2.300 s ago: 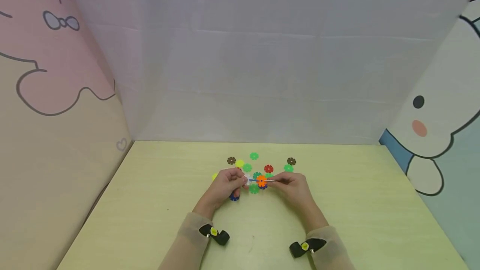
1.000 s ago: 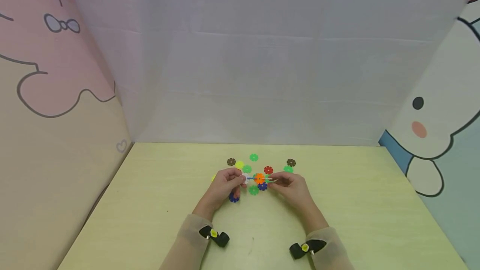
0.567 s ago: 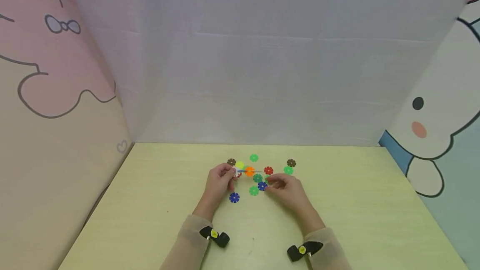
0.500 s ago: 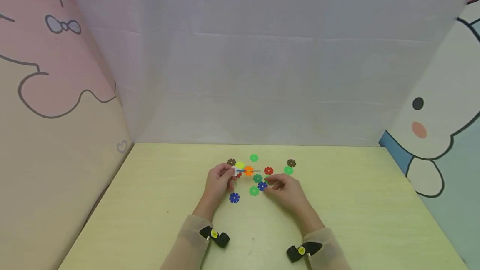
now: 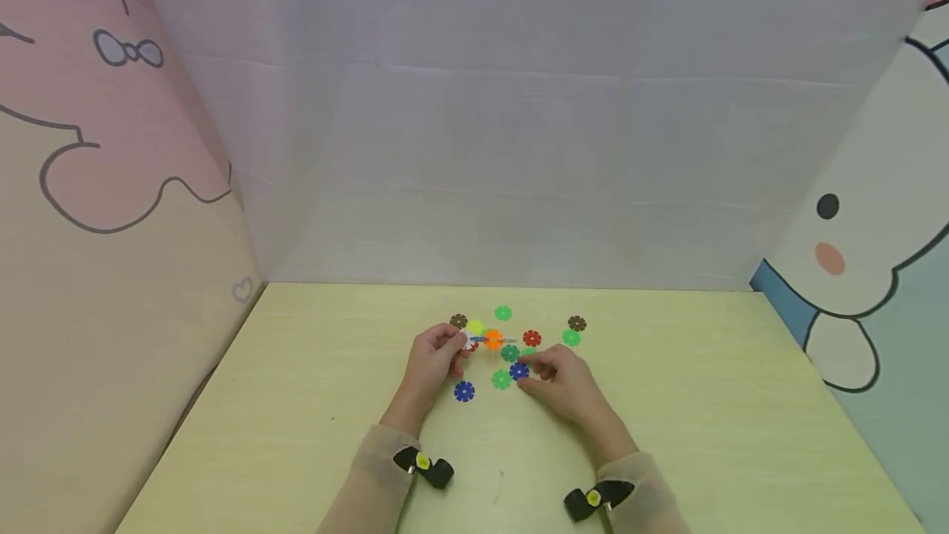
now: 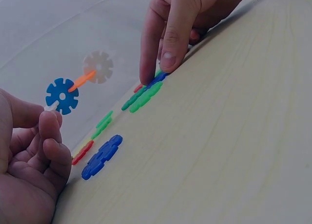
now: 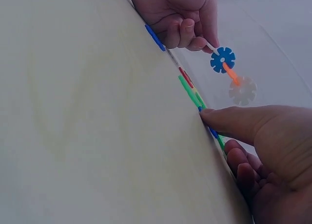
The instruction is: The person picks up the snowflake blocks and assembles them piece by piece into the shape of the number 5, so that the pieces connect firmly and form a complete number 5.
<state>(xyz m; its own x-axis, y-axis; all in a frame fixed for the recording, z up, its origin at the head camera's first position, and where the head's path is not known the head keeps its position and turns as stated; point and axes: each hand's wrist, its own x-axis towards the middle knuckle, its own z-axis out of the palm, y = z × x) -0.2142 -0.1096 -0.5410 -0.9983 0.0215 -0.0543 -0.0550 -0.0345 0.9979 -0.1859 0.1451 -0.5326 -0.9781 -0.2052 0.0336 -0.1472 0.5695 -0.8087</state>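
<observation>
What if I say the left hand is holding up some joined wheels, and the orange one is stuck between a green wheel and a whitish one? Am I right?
Almost! That wheel isn't green, it's blue. The left wrist view shows the orange wheel between a blue wheel and a whitish wheel, all held up by the left hand.

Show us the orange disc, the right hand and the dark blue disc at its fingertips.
Orange disc (image 5: 493, 344), head view: below centre.
Right hand (image 5: 567, 382), head view: middle.
Dark blue disc (image 5: 515, 372), head view: left of centre.
</observation>
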